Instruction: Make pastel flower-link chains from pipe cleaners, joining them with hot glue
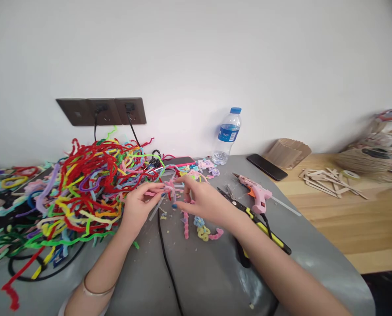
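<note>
Above the grey table, my left hand (139, 205) pinches a pink pipe cleaner (170, 188) that is bent into small loops. From the other side, my right hand (204, 197) curves its index finger and thumb around the same piece; the exact contact at the fingertips is too small to make out. Just below my hands lie a pink twisted pipe cleaner strip (186, 226) and a chain of blue, yellow and pink pipe cleaner flowers (203, 230). A large tangled heap of coloured pipe cleaners (93, 188) sits left of my left hand.
Right of my hands lie a pink glue gun (257, 193) and a black-and-yellow tool (275, 239), partly under my forearm. A water bottle (228, 137), a black phone (267, 166), a paper box (287, 153) and wooden sticks (329, 181) stand or lie farther back. A black cable (165, 254) crosses the table.
</note>
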`<state>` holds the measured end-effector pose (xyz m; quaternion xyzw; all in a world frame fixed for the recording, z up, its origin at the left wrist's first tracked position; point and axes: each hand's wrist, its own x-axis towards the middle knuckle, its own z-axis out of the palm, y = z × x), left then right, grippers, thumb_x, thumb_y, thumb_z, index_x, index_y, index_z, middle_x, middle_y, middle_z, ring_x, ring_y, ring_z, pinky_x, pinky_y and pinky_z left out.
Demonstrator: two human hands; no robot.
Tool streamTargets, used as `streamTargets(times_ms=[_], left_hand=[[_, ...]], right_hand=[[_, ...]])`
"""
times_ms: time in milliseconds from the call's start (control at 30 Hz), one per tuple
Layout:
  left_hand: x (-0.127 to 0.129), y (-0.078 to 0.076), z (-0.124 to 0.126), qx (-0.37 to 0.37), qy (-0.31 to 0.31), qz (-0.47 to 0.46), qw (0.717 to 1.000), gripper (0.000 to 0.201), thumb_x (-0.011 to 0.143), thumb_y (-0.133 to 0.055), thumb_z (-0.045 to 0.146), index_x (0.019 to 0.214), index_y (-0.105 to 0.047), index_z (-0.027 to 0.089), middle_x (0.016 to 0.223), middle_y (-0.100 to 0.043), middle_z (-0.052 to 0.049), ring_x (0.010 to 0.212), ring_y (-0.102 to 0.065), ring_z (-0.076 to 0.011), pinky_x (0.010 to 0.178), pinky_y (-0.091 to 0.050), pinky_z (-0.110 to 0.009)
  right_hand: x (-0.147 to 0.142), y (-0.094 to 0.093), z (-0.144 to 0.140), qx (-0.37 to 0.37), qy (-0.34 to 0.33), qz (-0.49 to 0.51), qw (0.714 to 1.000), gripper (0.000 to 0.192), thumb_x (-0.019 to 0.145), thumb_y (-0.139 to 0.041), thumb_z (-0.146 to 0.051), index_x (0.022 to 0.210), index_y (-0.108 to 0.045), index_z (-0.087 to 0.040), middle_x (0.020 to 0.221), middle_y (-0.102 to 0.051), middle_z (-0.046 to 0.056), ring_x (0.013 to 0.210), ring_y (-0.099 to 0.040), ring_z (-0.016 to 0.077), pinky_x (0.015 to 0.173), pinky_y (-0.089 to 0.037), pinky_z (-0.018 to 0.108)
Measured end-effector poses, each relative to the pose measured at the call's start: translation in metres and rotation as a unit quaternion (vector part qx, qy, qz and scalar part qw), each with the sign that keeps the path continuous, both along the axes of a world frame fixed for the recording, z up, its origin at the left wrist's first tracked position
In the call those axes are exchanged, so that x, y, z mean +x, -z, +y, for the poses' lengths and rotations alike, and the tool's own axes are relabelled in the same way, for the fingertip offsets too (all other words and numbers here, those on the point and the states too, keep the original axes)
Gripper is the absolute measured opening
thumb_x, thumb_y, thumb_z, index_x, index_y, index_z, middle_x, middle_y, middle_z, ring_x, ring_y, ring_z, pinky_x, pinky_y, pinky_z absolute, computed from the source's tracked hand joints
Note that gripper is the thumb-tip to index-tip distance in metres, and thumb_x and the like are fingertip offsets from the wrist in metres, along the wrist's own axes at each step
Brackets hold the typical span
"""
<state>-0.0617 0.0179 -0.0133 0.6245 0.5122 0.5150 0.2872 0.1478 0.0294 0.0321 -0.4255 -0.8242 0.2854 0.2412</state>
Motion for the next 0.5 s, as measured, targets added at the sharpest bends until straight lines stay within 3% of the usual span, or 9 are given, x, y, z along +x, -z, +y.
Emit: streamTargets(times_ms=[33,100,167,267,367,500], left_hand=[[0.000,0.001,0.000,0.004,0.010,0.010,1.000,0.018,0.078,-0.069,0.025,0.094,-0.076,0.019,0.086,-0.078,-0.004,0.074,-0.073,-0.0169,0.070,-0.060,-0.025],[-0.001,0.001,0.000,0.009,0.024,0.020,0.999,0.017,0.077,-0.070,0.025,0.092,-0.076,0.018,0.086,-0.078,-0.004,0.074,-0.073,-0.0170,0.069,-0.060,-0.025],[-0.001,0.001,0.000,0.020,0.016,0.031,0.999,0.014,0.078,-0.070,0.025,0.090,-0.076,0.019,0.087,-0.078,-0.004,0.073,-0.073,-0.0165,0.068,-0.060,-0.024],[-0.002,0.000,-0.001,0.038,-0.029,0.041,0.998,0.012,0.080,-0.068,0.024,0.089,-0.075,0.021,0.083,-0.076,-0.002,0.072,-0.072,-0.0157,0.070,-0.059,-0.024],[-0.004,-0.001,-0.001,0.046,-0.085,0.002,0.995,0.016,0.080,-0.068,0.025,0.094,-0.074,0.021,0.084,-0.075,-0.002,0.077,-0.071,-0.0165,0.070,-0.058,-0.025],[-0.007,0.002,-0.002,0.075,-0.127,-0.035,0.988,0.013,0.080,-0.070,0.026,0.092,-0.074,0.020,0.088,-0.072,-0.002,0.077,-0.068,-0.0154,0.067,-0.056,-0.023]], right_hand=[[-0.010,0.006,0.005,0.019,0.000,-0.011,1.000,0.036,0.081,-0.069,-0.028,0.114,-0.055,-0.023,0.069,-0.062,-0.002,0.061,-0.055,0.0170,0.056,-0.033,0.026],[-0.022,0.018,0.013,0.028,0.005,-0.007,1.000,0.011,0.084,-0.062,-0.018,0.094,-0.059,-0.024,0.070,-0.063,0.000,0.061,-0.053,0.0164,0.057,-0.032,0.026],[-0.025,0.026,0.021,0.029,0.011,0.001,1.000,0.010,0.086,-0.055,-0.013,0.082,-0.058,-0.022,0.068,-0.061,0.000,0.059,-0.050,0.0151,0.056,-0.031,0.025],[-0.017,0.032,0.030,0.028,0.032,0.041,0.998,0.010,0.087,-0.052,-0.015,0.084,-0.061,-0.021,0.067,-0.059,-0.001,0.058,-0.050,0.0143,0.057,-0.034,0.024],[-0.004,0.035,0.039,0.028,0.107,0.105,0.988,0.010,0.088,-0.052,-0.019,0.087,-0.062,-0.021,0.071,-0.061,0.000,0.059,-0.051,0.0148,0.059,-0.038,0.025],[0.011,0.036,0.048,0.103,0.220,0.052,0.969,0.020,0.086,-0.056,-0.024,0.105,-0.062,-0.019,0.088,-0.064,0.008,0.079,-0.059,0.0241,0.072,-0.044,0.033]])
